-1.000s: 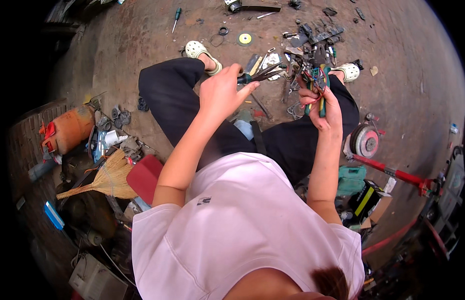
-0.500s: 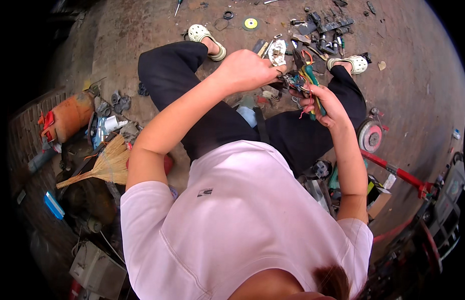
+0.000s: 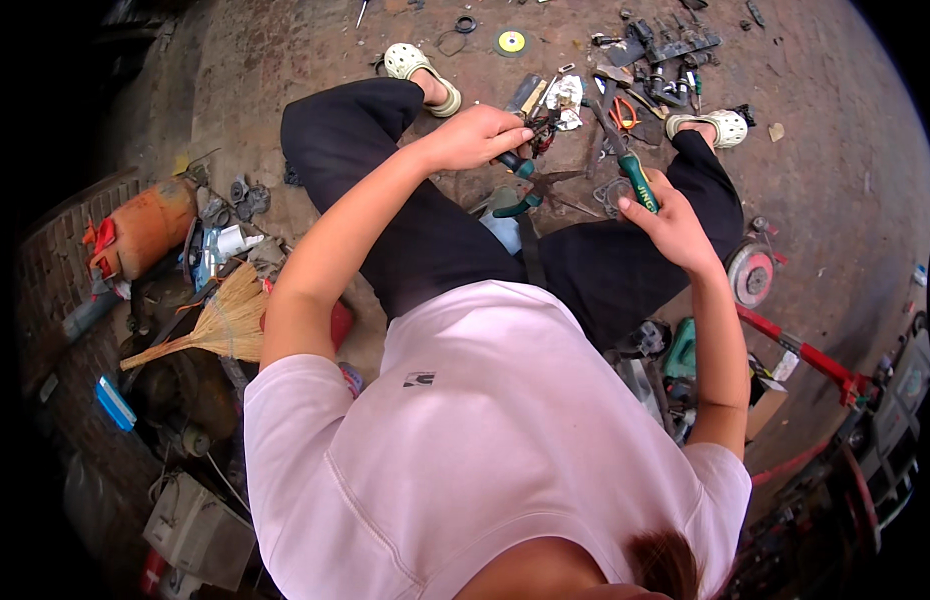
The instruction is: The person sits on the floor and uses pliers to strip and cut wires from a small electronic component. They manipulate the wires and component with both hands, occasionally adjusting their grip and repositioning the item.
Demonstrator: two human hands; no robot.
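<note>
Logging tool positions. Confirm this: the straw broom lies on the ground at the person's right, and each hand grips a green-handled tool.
Wrong side. The head view shows the straw broom on the ground at the person's left. Left hand and right hand each do grip a green-handled tool.

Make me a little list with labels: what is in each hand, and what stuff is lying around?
left hand: grips teal-handled pliers
right hand: holds a green-handled tool pointing up
between hands: a small dark metal part, too tangled to tell
ground ahead: heap of tools, yellow disc
person's left: straw broom, orange cylinder
person's right: round grinding disc, long red bar
feet: pale clogs
</note>
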